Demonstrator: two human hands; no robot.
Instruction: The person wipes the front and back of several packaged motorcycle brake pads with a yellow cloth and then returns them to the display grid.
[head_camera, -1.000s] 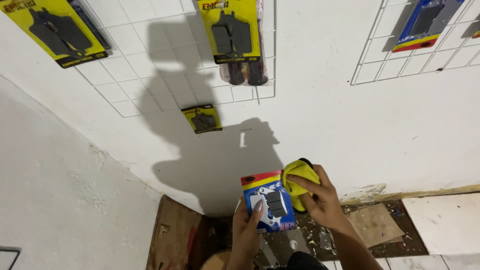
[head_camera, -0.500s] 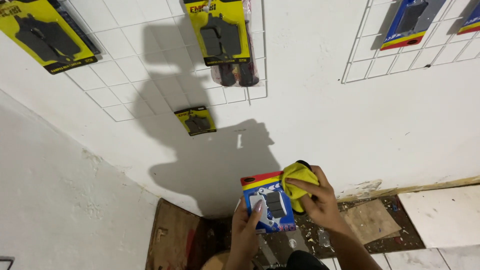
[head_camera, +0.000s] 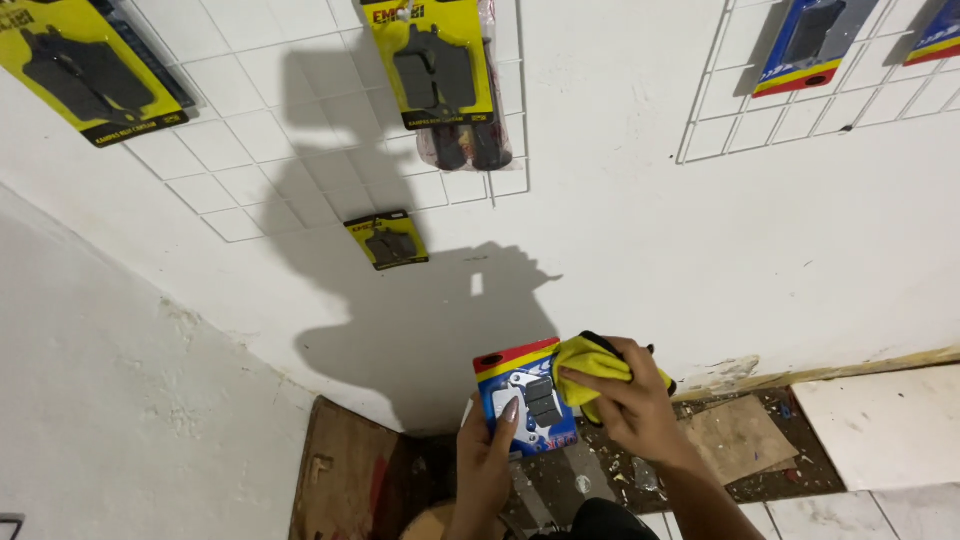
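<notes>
Looking down from the head camera, the left hand (head_camera: 490, 460) comes up from below and props a small flat blue-and-red blister card of dark brake pads (head_camera: 527, 398) upright in front of the white wall (head_camera: 700, 260). Its grip is pinching that card, fingers laid on the front face, one fingertip on the clear plastic bubble. The right hand (head_camera: 630, 400) is bunched tight round a soft yellow cloth (head_camera: 590, 365), and the wad is touching the card's right upper corner, pressed against the packaging.

How will it handle? My read is that the card is light and thin, stiff enough to stand but liable to bend if squeezed mid-panel; the plastic front looks slick, so the safest hold is along the lower edge and side, where the left hand already sits. The cloth is limp and gives way freely, so it wants a full fist.

Around them: a white wire grid panel (head_camera: 300, 170) on the wall carries a yellow card of dark brake pads (head_camera: 435, 65), another large yellow card (head_camera: 85, 65) at far left, and a small yellow card (head_camera: 387, 240) hanging lowest. A second grid at upper right holds a blue card (head_camera: 810, 45). Below, a brown wooden board (head_camera: 345, 480) leans in the corner, and gritty debris (head_camera: 720, 450) lies on bare floor beside white tiles (head_camera: 890, 425).
</notes>
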